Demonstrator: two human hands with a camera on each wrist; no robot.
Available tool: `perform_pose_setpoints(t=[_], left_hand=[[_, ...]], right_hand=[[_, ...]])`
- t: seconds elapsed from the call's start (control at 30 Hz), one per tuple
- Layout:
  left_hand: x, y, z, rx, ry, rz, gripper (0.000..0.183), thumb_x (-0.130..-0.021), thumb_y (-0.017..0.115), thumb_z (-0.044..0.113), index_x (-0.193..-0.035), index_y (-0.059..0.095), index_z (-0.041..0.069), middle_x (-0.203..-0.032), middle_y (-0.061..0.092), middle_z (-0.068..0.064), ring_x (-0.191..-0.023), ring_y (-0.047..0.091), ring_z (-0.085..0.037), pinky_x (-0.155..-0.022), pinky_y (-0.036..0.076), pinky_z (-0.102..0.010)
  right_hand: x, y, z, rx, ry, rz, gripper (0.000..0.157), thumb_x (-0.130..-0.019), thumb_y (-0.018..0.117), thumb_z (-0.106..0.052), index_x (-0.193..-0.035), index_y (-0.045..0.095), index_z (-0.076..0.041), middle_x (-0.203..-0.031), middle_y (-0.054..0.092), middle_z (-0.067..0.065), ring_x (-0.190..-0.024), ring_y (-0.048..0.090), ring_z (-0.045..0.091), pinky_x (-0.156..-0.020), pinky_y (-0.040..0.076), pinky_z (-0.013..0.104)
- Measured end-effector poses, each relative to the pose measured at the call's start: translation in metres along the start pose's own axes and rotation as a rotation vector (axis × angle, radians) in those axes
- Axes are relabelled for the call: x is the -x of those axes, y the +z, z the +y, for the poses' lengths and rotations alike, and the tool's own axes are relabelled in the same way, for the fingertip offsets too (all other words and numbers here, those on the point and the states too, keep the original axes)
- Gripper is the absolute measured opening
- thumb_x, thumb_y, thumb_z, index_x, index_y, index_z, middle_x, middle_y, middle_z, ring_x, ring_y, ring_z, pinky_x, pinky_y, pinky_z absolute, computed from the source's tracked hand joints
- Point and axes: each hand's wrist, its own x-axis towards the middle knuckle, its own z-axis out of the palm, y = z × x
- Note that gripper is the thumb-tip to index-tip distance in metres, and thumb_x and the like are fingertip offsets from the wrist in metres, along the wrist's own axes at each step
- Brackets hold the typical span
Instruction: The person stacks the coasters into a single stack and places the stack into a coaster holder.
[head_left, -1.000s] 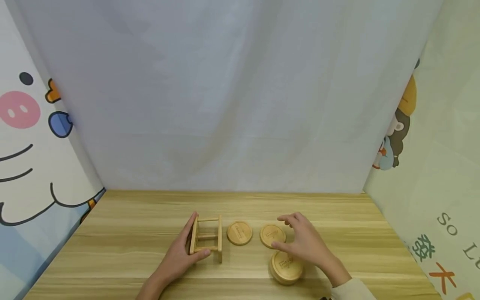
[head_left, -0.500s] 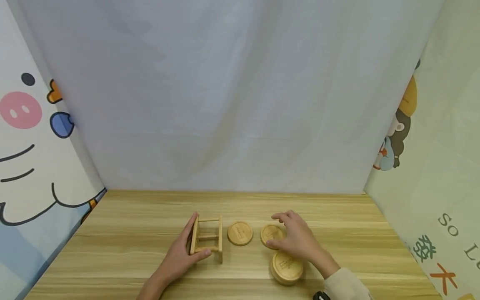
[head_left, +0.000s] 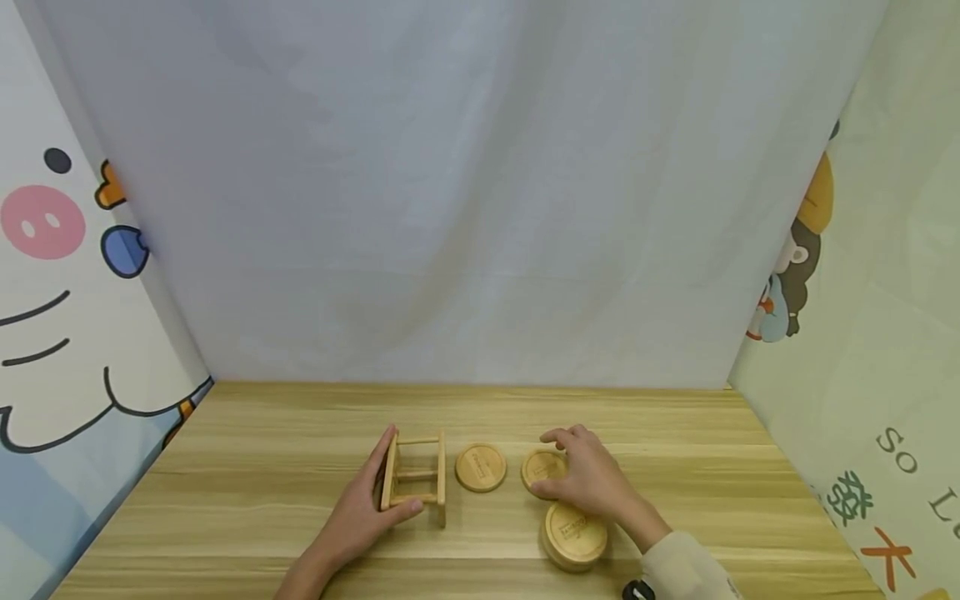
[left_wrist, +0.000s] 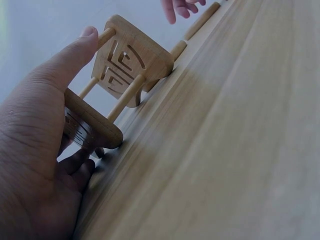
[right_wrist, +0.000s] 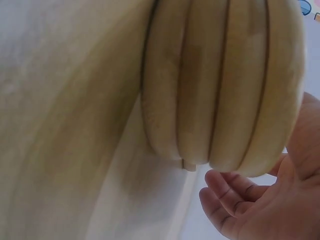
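Observation:
My left hand grips a small wooden coaster holder, with the thumb along its near side and the fingers behind. In the left wrist view the holder shows cut-out end panels joined by round rods. To its right lies one round wooden coaster flat on the table. A second coaster lies beneath my right hand. That hand's thumb hangs over the near part of this coaster and its fingers curve loosely past the far side. Nothing shows between them.
A stack of several round coasters stands just below my right hand, and fills much of the right wrist view. All this is on a wood-grain table. A pale cloth hangs behind it, with printed sheets at both sides.
My right hand has moved slightly left and down over the second coaster. The left hand and the holder have stayed in place.

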Motion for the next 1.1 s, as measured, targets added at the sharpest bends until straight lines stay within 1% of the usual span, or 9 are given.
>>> perform_pose_setpoints(t=[0.23,0.3,0.37,0.5,0.53,0.57,0.7,0.8,1.1], left_hand=[[0.0,0.0,0.001,0.03,0.006,0.002,0.113,-0.097,0.088,0.036,-0.18,0.011,0.035,-0.184,0.019,-0.016,-0.164,0.03,-0.048,-0.127,0.03,-0.073],[0.0,0.0,0.001,0.03,0.008,0.003,0.113,-0.097,0.088,0.036,-0.18,0.011,0.035,-0.184,0.019,-0.017,-0.164,0.031,-0.048,-0.127,0.03,-0.073],[0.0,0.0,0.001,0.031,0.008,0.001,0.113,-0.097,0.088,0.035,-0.18,0.011,0.035,-0.184,0.018,-0.016,-0.164,0.03,-0.048,-0.127,0.03,-0.073],[0.0,0.0,0.001,0.034,0.006,-0.002,0.113,-0.097,0.088,0.035,-0.18,0.011,0.035,-0.184,0.018,-0.016,-0.164,0.03,-0.048,-0.127,0.031,-0.073],[0.0,0.0,0.001,0.035,0.005,-0.003,0.113,-0.097,0.088,0.035,-0.18,0.011,0.036,-0.184,0.018,-0.016,-0.164,0.031,-0.048,-0.127,0.031,-0.073],[0.0,0.0,0.001,0.037,0.005,-0.004,0.113,-0.098,0.088,0.035,-0.18,0.011,0.036,-0.184,0.018,-0.016,-0.164,0.031,-0.048,-0.127,0.031,-0.073],[0.0,0.001,0.0,0.04,0.006,-0.003,0.113,-0.097,0.088,0.034,-0.18,0.011,0.035,-0.184,0.018,-0.017,-0.164,0.031,-0.048,-0.127,0.031,-0.072],[0.0,0.001,0.0,0.044,0.008,-0.003,0.113,-0.097,0.088,0.034,-0.181,0.011,0.033,-0.184,0.018,-0.017,-0.164,0.031,-0.048,-0.127,0.031,-0.072],[0.001,0.0,0.0,0.038,0.006,-0.004,0.112,-0.098,0.087,0.035,-0.18,0.01,0.035,-0.184,0.016,-0.017,-0.164,0.03,-0.049,-0.127,0.031,-0.073]], right_hand=[[-0.003,0.001,0.003,0.002,-0.007,-0.013,0.073,-0.078,0.103,-0.036,-0.138,0.074,-0.006,-0.114,0.065,0.009,-0.106,0.063,0.028,-0.085,0.057,0.049],[-0.004,0.003,0.007,-0.015,-0.025,-0.015,0.073,-0.078,0.103,-0.037,-0.137,0.074,-0.005,-0.112,0.064,0.01,-0.103,0.062,0.028,-0.082,0.056,0.047],[-0.007,0.011,0.02,-0.01,-0.074,-0.005,0.073,-0.081,0.101,-0.04,-0.137,0.073,-0.003,-0.11,0.063,0.011,-0.099,0.06,0.027,-0.078,0.054,0.044],[-0.009,0.016,0.029,0.0,-0.122,0.003,0.076,-0.082,0.1,-0.047,-0.137,0.072,-0.003,-0.109,0.061,0.012,-0.097,0.059,0.027,-0.074,0.053,0.041],[-0.009,0.016,0.029,0.002,-0.118,0.001,0.076,-0.082,0.1,-0.047,-0.137,0.072,-0.003,-0.109,0.061,0.012,-0.098,0.059,0.028,-0.075,0.053,0.041],[-0.008,0.012,0.022,-0.01,-0.097,-0.006,0.076,-0.079,0.102,-0.045,-0.136,0.073,-0.004,-0.109,0.061,0.011,-0.099,0.06,0.028,-0.077,0.054,0.043],[-0.007,0.006,0.009,-0.02,-0.022,-0.039,0.074,-0.077,0.104,-0.035,-0.137,0.074,-0.004,-0.112,0.062,0.01,-0.105,0.062,0.03,-0.083,0.057,0.048],[-0.007,0.004,0.003,-0.003,0.014,-0.052,0.072,-0.078,0.104,-0.033,-0.137,0.074,-0.005,-0.113,0.062,0.009,-0.105,0.061,0.026,-0.086,0.057,0.048],[-0.009,0.007,0.002,0.01,0.025,-0.058,0.069,-0.076,0.105,-0.03,-0.134,0.076,-0.004,-0.112,0.061,0.009,-0.104,0.057,0.025,-0.089,0.057,0.049]])
